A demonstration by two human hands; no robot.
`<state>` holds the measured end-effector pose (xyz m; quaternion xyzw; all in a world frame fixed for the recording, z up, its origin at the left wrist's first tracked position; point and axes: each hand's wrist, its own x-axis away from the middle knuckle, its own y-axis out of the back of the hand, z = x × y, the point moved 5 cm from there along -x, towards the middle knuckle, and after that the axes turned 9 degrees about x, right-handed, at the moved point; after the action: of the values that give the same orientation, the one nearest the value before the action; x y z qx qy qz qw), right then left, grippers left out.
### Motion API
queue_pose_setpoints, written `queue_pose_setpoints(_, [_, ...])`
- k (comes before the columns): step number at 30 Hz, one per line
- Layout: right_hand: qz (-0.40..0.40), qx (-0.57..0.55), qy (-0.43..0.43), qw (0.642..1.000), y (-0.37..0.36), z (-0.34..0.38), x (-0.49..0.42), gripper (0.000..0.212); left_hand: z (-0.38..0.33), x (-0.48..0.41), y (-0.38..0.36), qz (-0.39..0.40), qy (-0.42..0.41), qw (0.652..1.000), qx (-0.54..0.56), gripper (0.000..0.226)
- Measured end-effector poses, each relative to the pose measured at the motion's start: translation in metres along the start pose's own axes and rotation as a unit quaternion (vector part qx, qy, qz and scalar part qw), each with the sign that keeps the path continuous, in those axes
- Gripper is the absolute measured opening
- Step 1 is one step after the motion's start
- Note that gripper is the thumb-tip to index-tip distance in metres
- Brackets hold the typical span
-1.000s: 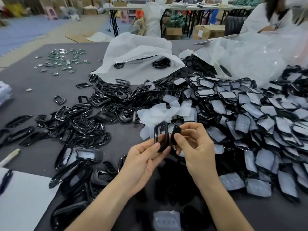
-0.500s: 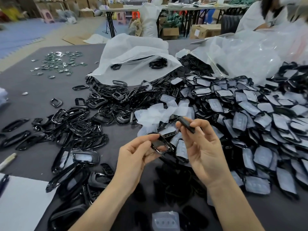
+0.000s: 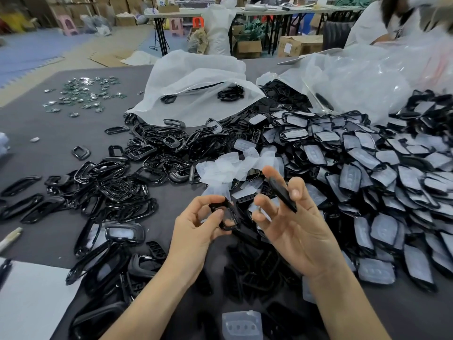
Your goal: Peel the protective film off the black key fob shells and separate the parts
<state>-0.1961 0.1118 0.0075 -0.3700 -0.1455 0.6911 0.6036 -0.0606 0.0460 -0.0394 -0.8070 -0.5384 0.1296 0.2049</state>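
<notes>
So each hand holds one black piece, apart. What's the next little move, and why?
Probably drop the open frame in the left hand onto the heap of bare frames to the left. It is already clear of the slim piece pinched in the right hand, shows no film, and similar frames lie gathered there.

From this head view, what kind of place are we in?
Probably a small parts workshop or assembly floor. A grey work table is heaped with film-covered black key fob shells beside a pile of bare black frames, and cardboard boxes and folding tables fill the background.
</notes>
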Motion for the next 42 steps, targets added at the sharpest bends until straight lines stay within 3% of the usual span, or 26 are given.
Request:
queue_pose_setpoints(4, [0.001, -0.001, 0.002, 1.000, 0.0020, 0.0012, 0.0007, 0.041, 0.0000, -0.0001, -0.0011, 0.007, 0.001, 1.000, -0.013, 0.029])
queue_pose_setpoints(10, [0.004, 0.007, 0.003, 1.000, -0.0002, 0.0027, -0.0005, 0.017, 0.0025, -0.0005, 0.0009, 0.007, 0.004, 1.000, -0.017, 0.041])
queue_pose_setpoints(14, [-0.008, 0.020, -0.006, 1.000, 0.0014, 0.0028, 0.0012, 0.031, 0.0048, -0.0016, 0.0014, 0.011, 0.008, 1.000, -0.022, 0.042])
queue_pose_setpoints(21, [-0.002, 0.006, -0.011, 1.000, -0.0017, 0.0040, 0.0010, 0.011, 0.0006, -0.0005, -0.0024, 0.001, 0.001, 1.000, 0.006, 0.045])
queue_pose_setpoints(27, [-0.059, -0.012, -0.019, 0.998, 0.0028, 0.0058, 0.0018, 0.016, 0.0006, 0.0002, -0.0027, 0.009, 0.003, 1.000, 0.004, 0.037])
queue_pose_setpoints(42, [-0.066, -0.015, -0.038, 0.997, 0.0003, 0.0040, 0.0007, 0.020, 0.0019, -0.0009, 0.0005, -0.008, -0.008, 1.000, -0.008, 0.027])
